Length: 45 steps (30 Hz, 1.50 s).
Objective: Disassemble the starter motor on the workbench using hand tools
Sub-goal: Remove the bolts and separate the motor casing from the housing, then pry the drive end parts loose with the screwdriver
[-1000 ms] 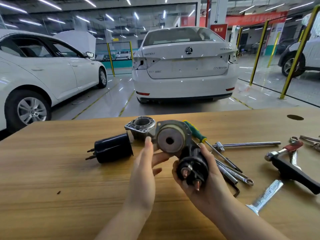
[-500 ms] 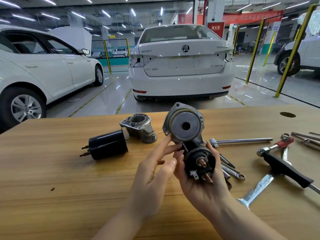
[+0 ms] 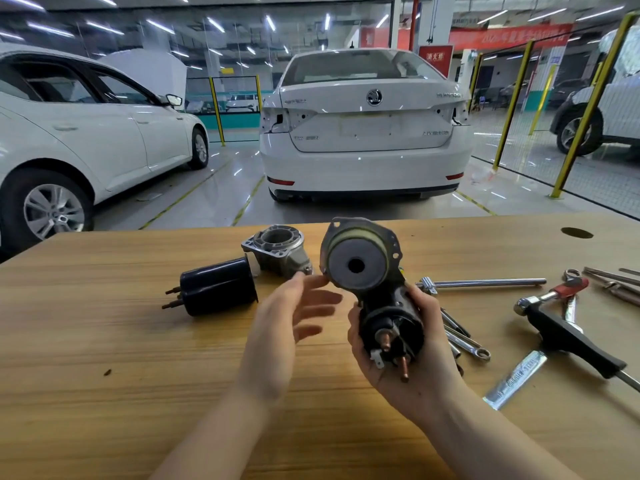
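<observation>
Since 0.5 s ago the L hand (image 3: 280,327) has eased back from the starter motor sub-assy (image 3: 358,266). Its fingers are spread loose and hold nothing; index tip is at the flange edge, contact unclear. R hand (image 3: 420,368) grips the black solenoid end from below, copper terminals twd camera, round grey face up, above the workbench (image 3: 104,358) at centre. Bench left: black cylindrical casing (image 3: 218,285), w/ an aluminium nose housing (image 3: 277,251) just beside it. Bench right: spanners (image 3: 467,344), steel bar (image 3: 485,283), black-handled tool (image 3: 568,334). White sedan (image 3: 363,133) is parked beyond on the glossy shop floor.
</observation>
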{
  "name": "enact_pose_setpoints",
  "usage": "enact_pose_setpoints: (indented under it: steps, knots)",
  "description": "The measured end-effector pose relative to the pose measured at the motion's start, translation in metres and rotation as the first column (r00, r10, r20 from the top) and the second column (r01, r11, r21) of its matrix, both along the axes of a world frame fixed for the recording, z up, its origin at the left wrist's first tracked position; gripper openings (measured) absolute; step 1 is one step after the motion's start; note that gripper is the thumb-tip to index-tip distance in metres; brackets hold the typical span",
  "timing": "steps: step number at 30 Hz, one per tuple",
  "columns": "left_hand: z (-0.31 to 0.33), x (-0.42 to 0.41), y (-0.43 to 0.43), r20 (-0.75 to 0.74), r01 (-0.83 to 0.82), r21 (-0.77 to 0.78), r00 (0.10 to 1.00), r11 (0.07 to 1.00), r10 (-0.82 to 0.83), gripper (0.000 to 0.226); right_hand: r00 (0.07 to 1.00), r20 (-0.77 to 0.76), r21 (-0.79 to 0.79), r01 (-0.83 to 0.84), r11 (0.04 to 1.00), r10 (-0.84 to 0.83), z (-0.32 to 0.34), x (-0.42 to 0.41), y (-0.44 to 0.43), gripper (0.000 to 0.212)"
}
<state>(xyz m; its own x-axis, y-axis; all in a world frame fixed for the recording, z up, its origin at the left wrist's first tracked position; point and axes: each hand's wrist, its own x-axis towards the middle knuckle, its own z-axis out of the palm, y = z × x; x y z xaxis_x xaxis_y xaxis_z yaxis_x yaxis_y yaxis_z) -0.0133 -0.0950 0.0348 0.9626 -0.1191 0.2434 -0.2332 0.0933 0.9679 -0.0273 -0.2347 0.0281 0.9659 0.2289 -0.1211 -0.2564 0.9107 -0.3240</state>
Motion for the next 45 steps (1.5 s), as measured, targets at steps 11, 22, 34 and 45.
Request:
enact_pose_setpoints:
  steps: [11,22,34,45]
  knots:
    - [0.0,0.011,0.026,-0.346,0.306,0.116,0.904,0.945,-0.25,0.104,0.976,0.215,-0.708,0.187,0.681,-0.044,-0.019,0.006,-0.01,0.041]
    - [-0.013,0.009,0.019,-0.144,0.263,0.117,0.959,0.958,-0.246,0.039,0.788,0.611,-0.749,0.542,0.382,0.079,-0.02,0.0,-0.011,0.066]
    - [-0.027,0.015,0.023,0.036,0.186,0.11,0.981,0.976,-0.191,0.04,0.758,0.604,-0.792,0.536,0.292,0.247,-0.018,0.002,-0.02,0.077]
    - [-0.027,0.015,0.02,0.029,0.174,0.197,0.983,0.965,-0.184,0.052,0.804,0.47,-0.883,0.432,0.186,0.365,-0.005,0.004,-0.028,0.102]
